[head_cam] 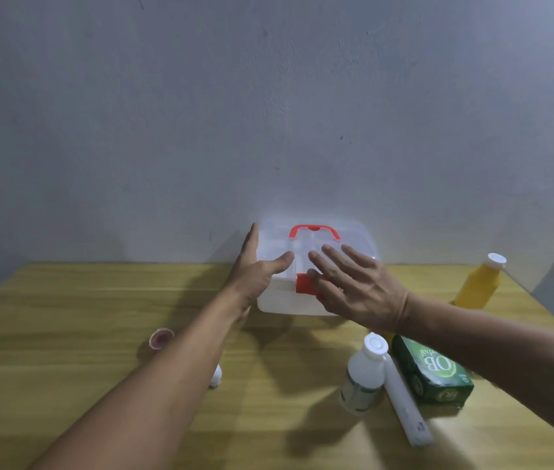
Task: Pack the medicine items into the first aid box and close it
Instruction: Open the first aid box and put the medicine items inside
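A translucent white first aid box (353,239) with a red handle and a red front latch stands at the far edge of the wooden table, its lid down. My left hand (257,269) holds the box's left side, fingers along the wall and thumb on the lid. My right hand (353,283) lies flat with spread fingers over the lid's front and the latch. On the table near me stand a white bottle (365,374), a white tube (404,405) and a green packet (433,368). A yellow bottle (481,283) stands at the right.
A small round roll of tape (160,338) lies left of my left forearm. A small white item (215,376) peeks out from under that forearm. The grey wall rises right behind the box. The wooden table (65,334) stretches to the left.
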Action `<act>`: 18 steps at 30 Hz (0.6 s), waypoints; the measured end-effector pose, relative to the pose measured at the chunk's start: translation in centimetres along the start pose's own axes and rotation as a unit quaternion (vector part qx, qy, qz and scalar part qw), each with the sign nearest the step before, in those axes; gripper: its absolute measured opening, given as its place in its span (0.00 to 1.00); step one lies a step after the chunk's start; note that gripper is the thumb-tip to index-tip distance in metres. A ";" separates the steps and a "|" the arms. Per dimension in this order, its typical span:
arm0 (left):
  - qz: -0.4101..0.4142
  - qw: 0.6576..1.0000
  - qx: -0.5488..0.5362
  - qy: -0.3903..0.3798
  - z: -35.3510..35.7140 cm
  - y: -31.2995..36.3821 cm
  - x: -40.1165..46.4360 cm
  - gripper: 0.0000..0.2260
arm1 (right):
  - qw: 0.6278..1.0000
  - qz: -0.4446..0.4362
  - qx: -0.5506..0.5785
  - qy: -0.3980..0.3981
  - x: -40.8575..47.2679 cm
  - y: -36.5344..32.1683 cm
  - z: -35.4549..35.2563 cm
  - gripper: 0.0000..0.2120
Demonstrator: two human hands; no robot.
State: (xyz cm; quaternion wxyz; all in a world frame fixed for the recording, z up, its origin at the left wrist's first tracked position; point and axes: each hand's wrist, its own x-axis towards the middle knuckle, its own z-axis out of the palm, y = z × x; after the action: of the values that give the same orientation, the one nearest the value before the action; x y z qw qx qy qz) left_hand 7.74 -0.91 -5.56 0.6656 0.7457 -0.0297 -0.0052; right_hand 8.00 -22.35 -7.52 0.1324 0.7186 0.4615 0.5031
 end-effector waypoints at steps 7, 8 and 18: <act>0.016 0.996 0.012 0.082 1.3 0.0 0.0 0.43 | 0.996 0.090 0.003 0.006 0.4 -1.8 0.4 0.06; 0.013 0.996 0.014 0.082 1.3 0.0 0.1 0.43 | 0.996 0.090 0.003 0.003 0.4 -1.9 0.4 0.06; -0.009 0.996 0.035 0.076 1.0 0.2 0.5 0.46 | 0.993 0.082 -0.031 -0.073 1.3 -2.5 -0.5 0.13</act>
State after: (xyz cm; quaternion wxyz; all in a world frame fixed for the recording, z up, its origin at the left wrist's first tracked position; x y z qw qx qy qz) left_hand 8.16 -1.95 -5.48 0.6396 0.7668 0.0278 0.0461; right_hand 6.35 -20.13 -8.18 0.1458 0.7847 0.3741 0.4722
